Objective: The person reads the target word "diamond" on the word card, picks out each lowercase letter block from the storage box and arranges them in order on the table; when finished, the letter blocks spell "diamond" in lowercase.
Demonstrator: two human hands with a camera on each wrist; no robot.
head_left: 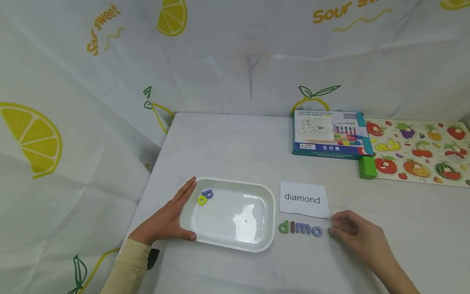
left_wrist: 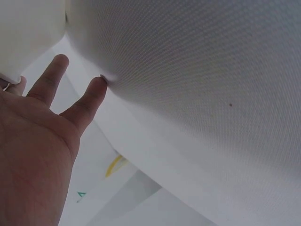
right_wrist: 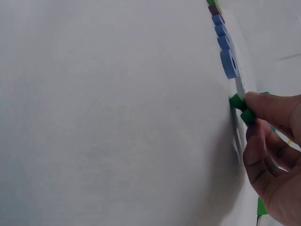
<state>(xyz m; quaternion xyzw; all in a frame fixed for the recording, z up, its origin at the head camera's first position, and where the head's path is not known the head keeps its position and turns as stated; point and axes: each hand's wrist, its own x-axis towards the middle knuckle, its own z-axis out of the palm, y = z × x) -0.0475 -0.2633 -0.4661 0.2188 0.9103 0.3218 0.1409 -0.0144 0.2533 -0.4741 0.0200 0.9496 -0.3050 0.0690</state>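
My right hand (head_left: 361, 241) pinches a green letter (right_wrist: 244, 109) between thumb and fingers, just right of the letter row; which letter it is cannot be made out. That row holds a green d (head_left: 284, 227), a brown stick-shaped letter (head_left: 292, 227), a purple-blue m (head_left: 303, 228) and an o (head_left: 317, 231). Above it lies a white card (head_left: 304, 209) reading "diamond". With fingers and thumb spread, my left hand (head_left: 167, 220) rests against the left end of a white tray (head_left: 273, 220). Inside, near its far left corner, are a purple letter (head_left: 208, 193) and a yellow letter (head_left: 202, 199), touching.
At the back right lies a boxed toy set (head_left: 330, 149). A fruit puzzle board (head_left: 427, 143) is beside it, with a green block (head_left: 367, 168) at its near left corner. A white cloth with lemon prints (head_left: 31, 141) hangs behind and left of the table.
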